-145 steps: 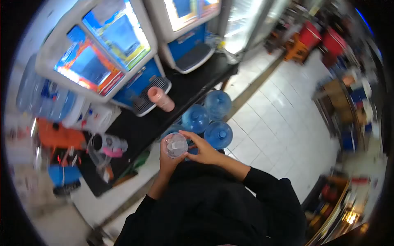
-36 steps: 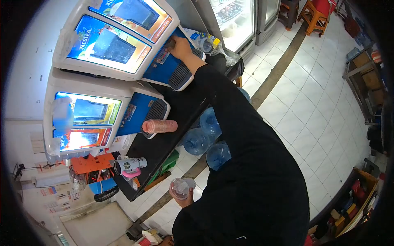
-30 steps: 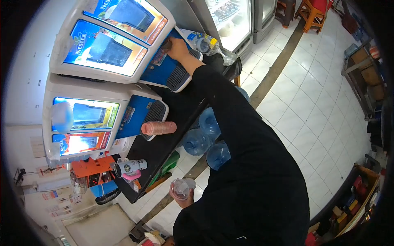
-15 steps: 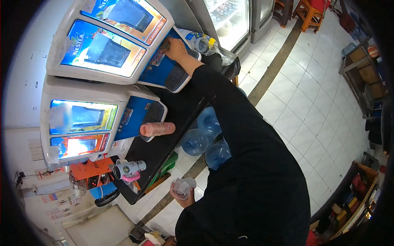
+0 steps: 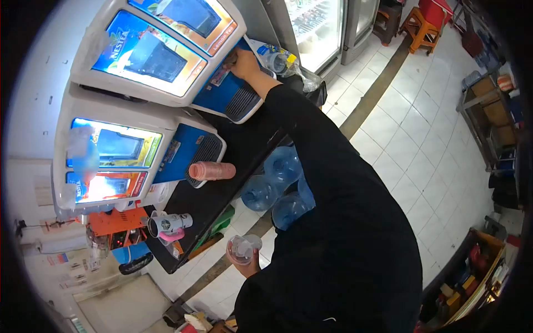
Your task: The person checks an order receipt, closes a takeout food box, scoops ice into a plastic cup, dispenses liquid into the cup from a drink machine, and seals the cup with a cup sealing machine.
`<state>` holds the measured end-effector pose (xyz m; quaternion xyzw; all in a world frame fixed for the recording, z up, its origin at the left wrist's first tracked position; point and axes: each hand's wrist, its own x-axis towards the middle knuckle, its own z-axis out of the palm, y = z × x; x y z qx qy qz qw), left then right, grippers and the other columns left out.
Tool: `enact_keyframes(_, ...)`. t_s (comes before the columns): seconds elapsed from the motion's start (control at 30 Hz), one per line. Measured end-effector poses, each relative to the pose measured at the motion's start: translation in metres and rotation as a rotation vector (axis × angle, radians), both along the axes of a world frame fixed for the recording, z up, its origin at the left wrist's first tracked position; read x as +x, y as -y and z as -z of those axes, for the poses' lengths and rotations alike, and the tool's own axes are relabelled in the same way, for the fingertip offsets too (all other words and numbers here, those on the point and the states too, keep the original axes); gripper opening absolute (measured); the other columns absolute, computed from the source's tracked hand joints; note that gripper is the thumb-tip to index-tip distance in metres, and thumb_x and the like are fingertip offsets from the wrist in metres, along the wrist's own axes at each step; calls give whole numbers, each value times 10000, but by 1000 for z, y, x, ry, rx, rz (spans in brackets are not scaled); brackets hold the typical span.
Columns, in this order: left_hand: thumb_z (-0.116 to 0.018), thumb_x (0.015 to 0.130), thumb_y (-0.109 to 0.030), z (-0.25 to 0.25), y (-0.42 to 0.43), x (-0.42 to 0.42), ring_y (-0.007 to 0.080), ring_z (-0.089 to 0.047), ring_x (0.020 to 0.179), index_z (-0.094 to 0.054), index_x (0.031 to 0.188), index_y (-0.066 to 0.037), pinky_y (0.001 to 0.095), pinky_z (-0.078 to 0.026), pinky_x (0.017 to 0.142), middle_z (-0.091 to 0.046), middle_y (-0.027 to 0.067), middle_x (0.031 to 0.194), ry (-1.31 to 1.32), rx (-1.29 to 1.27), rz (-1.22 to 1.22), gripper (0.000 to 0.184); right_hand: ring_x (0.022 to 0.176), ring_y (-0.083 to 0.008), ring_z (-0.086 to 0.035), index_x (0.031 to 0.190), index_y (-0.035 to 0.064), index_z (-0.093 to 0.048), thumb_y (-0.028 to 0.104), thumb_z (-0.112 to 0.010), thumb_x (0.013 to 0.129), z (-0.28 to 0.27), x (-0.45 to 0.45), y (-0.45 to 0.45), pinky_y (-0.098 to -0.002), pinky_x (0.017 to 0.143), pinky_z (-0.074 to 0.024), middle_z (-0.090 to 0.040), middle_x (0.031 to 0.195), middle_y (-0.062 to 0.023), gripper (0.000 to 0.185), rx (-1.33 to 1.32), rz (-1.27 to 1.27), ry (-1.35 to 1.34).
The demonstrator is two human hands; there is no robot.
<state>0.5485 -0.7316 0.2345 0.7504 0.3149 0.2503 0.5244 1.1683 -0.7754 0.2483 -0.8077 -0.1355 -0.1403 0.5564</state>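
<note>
I see a pink cylindrical container (image 5: 212,171) and a pink-handled tumbler (image 5: 169,223) on the black table (image 5: 191,205). Beside the table, I have blue water jugs (image 5: 260,193) clustered on white floor tiles (image 5: 397,127). Farther off, I make out an orange stool (image 5: 422,28) and a lit glass-fronted refrigerator (image 5: 315,34).

A clear, round plastic cup (image 5: 242,251) holding chunks of translucent ice sits in the left hand (image 5: 247,266), open mouth facing up, apart from the worktop (image 5: 191,211). The boxy white-and-blue drink dispenser (image 5: 152,60), its picture panels lit, stands on the worktop, its blue recessed front meeting the right hand (image 5: 243,64).
</note>
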Motion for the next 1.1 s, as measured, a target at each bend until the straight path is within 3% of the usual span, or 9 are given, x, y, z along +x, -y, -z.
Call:
enact_keyframes(0.17,-929,699,-348,1,1,1,326,-469,1336,-357,1477,-22,468,-372,1132,-465,184,1445,31,-20,-28,1019,973,-374,-708,1039,43,-728,223,-896,674,1,2,-4,-439,870,-562,-736,998,-204,440,-11,24,-13)
enact_keyframes(0.4,-929,699,-391,9,1,-2,323,-456,1347,-364,1476,-27,471,-366,1136,-449,176,1440,26,21,-45,1028,1022,-381,-696,1136,18,-689,302,-896,706,-17,-9,4,-452,916,-546,-731,1061,-208,555,-79,-29,-95)
enact_keyframes(0.8,-920,716,-292,9,0,-25,312,-440,1348,-383,1467,-39,454,-337,1152,-442,154,1446,28,85,-109,957,1020,-383,-696,1118,19,-691,315,-899,705,-8,2,0,-444,904,-547,-733,1053,-210,549,-116,1,-81)
enact_keyframes(1.1,-921,714,-245,9,9,-4,294,-463,1318,-389,1459,-39,441,-385,1112,-454,151,1419,18,0,-64,939,974,-364,-711,1145,75,-698,348,-894,719,1,-16,27,-431,854,-558,-743,1020,-179,542,-57,-36,59)
